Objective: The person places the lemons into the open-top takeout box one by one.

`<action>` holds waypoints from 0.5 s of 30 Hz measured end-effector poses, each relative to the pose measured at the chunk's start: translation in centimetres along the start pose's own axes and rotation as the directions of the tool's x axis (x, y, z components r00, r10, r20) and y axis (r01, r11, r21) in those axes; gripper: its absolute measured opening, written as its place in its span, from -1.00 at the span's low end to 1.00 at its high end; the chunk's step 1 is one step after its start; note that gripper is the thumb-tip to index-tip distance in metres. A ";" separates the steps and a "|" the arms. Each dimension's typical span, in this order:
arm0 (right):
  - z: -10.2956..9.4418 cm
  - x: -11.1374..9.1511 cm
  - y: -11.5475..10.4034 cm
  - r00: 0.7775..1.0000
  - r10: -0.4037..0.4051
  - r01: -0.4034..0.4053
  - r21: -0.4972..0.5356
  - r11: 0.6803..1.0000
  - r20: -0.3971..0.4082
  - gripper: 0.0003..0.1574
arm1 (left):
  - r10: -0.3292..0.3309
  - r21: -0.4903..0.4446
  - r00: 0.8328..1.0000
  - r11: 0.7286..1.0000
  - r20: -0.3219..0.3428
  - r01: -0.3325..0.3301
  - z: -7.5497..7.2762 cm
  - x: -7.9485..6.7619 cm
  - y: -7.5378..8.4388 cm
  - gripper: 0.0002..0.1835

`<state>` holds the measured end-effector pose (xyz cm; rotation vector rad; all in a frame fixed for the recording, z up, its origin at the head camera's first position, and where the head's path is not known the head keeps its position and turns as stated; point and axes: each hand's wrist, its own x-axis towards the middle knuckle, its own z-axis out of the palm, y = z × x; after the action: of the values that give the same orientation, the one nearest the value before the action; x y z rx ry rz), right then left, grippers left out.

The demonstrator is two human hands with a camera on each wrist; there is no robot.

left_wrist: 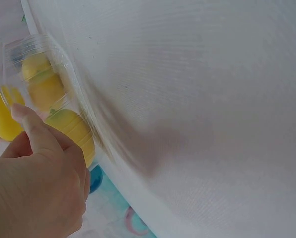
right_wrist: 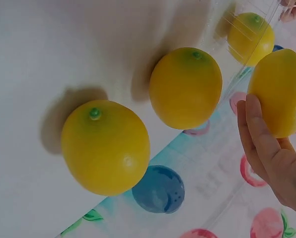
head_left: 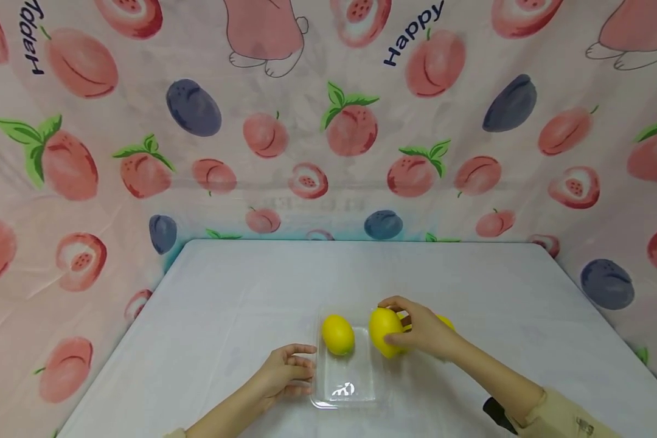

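Observation:
A clear plastic box [head_left: 356, 371] sits near the front of the table with one yellow lemon [head_left: 337, 335] inside. At its left side my left hand [head_left: 281, 372] touches the wall with loosely bent fingers, fingertips right at the rim. My right hand [head_left: 424, 330] grips a second lemon [head_left: 383, 332] between thumb and fingers, over the box's right edge in the head view. The right wrist view shows two more lemons on the table: a nearer lemon [right_wrist: 106, 148] and a farther lemon [right_wrist: 185, 89]. In the head view the right hand mostly hides these two.
A white cloth [head_left: 241, 304] covers the table. Behind and beside it hangs a pink fruit-print curtain [head_left: 306, 121]. A black device [head_left: 498, 415] shows at the right wrist.

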<state>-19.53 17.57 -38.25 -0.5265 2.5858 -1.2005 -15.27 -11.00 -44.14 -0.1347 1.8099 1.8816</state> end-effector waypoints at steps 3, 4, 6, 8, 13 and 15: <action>0.2 0.5 0.0 1.000 -0.013 0.013 -0.010 1.000 0.004 -0.38 | 0.002 0.002 1.000 1.000 0.003 -0.002 0.1 0.0 -0.1 -0.53; 0.3 0.6 0.0 1.000 -0.019 0.019 -0.020 1.000 0.007 -0.39 | 0.002 0.003 1.000 1.000 0.004 -0.002 0.2 0.0 -0.2 -0.53; 0.4 0.9 0.0 1.000 -0.017 0.017 -0.044 0.999 0.010 -0.39 | 0.001 0.003 1.000 1.000 0.009 -0.002 0.3 0.0 -0.2 -0.51; 0.6 1.3 -0.1 1.000 -0.007 0.008 -0.069 0.998 0.012 -0.40 | 0.000 0.002 1.000 1.000 0.010 0.000 0.3 0.1 -0.2 -0.50; 0.9 2.4 -0.4 1.000 0.000 0.001 -0.115 0.993 0.010 -0.38 | -0.003 -0.006 1.000 1.000 0.005 0.003 0.1 0.1 0.0 -0.50; 1.0 2.7 -0.6 1.000 0.002 -0.001 -0.135 0.991 0.011 -0.38 | -0.003 -0.009 1.000 1.000 0.008 0.003 0.1 0.1 0.0 -0.50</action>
<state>-21.50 15.42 -38.59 -0.5558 2.6704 -1.0245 -15.36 -10.90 -44.16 -0.1324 1.7946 1.8865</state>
